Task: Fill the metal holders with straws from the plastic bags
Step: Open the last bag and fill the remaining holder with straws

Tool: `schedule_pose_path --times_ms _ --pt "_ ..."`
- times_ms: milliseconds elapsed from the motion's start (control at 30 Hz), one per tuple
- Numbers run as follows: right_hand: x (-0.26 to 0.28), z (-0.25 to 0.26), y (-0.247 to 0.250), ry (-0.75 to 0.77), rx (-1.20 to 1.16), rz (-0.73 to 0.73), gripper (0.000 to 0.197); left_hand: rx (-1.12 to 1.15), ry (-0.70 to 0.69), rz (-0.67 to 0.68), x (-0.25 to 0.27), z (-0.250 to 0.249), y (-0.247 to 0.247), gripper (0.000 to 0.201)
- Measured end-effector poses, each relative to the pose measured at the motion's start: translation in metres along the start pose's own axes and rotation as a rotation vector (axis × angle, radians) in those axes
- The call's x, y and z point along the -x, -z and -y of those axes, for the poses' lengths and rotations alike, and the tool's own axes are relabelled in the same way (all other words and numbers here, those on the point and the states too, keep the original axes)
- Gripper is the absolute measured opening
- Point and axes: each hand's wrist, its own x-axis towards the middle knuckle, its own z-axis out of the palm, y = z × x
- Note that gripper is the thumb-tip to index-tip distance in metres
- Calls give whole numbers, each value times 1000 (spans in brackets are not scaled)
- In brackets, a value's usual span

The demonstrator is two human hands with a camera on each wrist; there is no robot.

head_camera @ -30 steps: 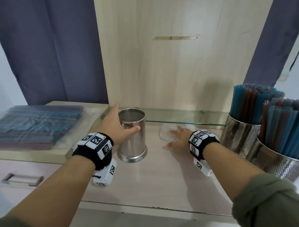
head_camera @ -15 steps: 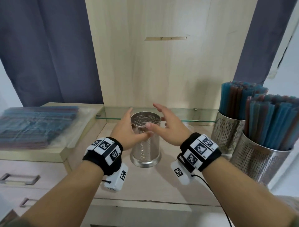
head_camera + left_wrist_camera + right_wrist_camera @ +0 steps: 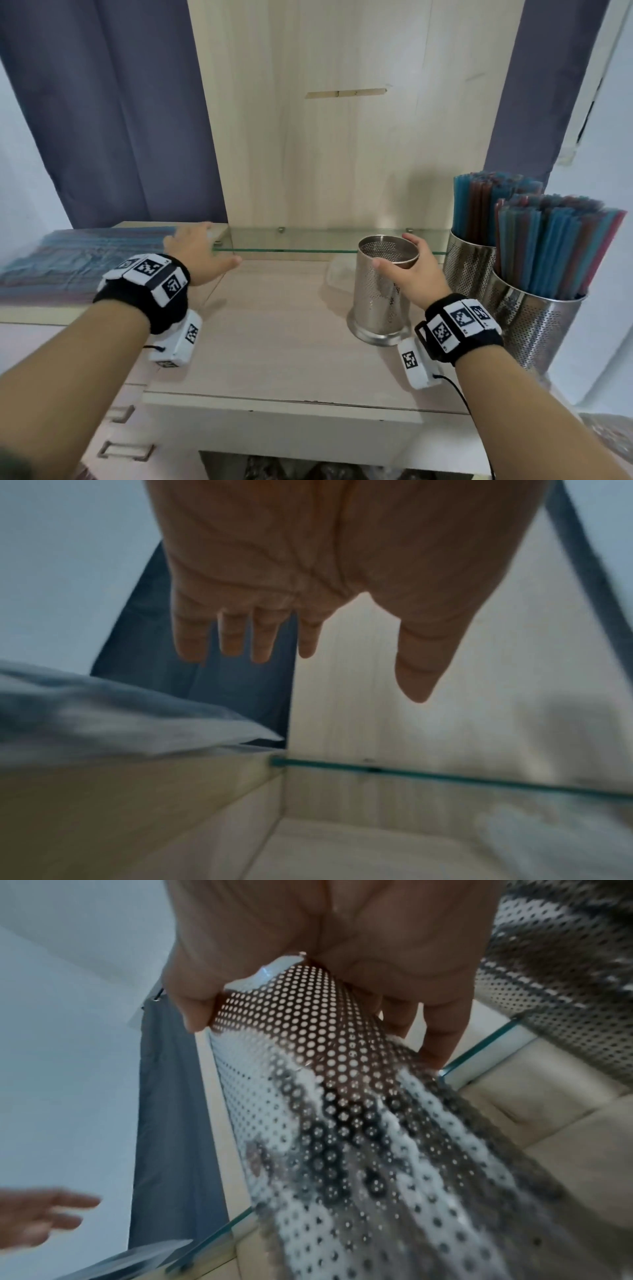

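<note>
A: Right hand (image 3: 416, 274) clasps the upper wall of the empty metal holder (image 3: 382, 291), thumb on the near side of the rim and fingers round the far side; the right wrist view shows thumb and fingers pressed against the perforated wall. Left hand (image 3: 197, 255) is spread, fingers straight and apart, holding nothing, over the back corner of the raised side ledge (image 3: 44, 313).

B: Where do the task's things lie?

A: The empty holder stands upright near the right end of the counter (image 3: 274, 342), just in front of the glass shelf (image 3: 308, 241). Two filled holders (image 3: 534, 325) stand along the counter's right edge, just beside the right hand. The plastic bags of straws (image 3: 68, 260) lie flat on the side ledge at the left; the left hand's fingertips are at their right end, contact not resolved.

B: How should the step be done well?

A: In my judgement, keep the right-hand grip high on the wall so the holder cannot tip, and keep its mouth clear. The left hand should take one bag by its end and lift it level, since the film looks slippery and the stack could slide
</note>
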Motion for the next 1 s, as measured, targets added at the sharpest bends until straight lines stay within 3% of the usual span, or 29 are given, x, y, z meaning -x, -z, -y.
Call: schedule_pose_path --times_ms 100,200,267,400,533,700,833,1000 --pt "3 -5 2 2 -56 -51 94 -196 218 12 -8 31 -11 105" --pt "6 -6 0 11 -76 -67 93 -220 337 14 -8 51 -23 111" --pt "8 -6 -1 10 -100 -85 92 -275 349 -7 -5 52 -29 109" --pt "9 -5 -3 15 -137 -84 91 -340 351 -106 -5 48 -34 83" --pt "8 -6 -3 18 -150 -98 93 -221 260 -161 -13 45 -30 70" --pt "9 -8 -5 23 -163 -107 94 170 259 -250 -14 23 -25 74" --pt "8 -10 -5 25 -192 -100 93 450 45 -471 -16 5 -17 67" --pt "8 -9 -6 25 -229 -103 91 565 -209 -674 -13 -34 14 65"
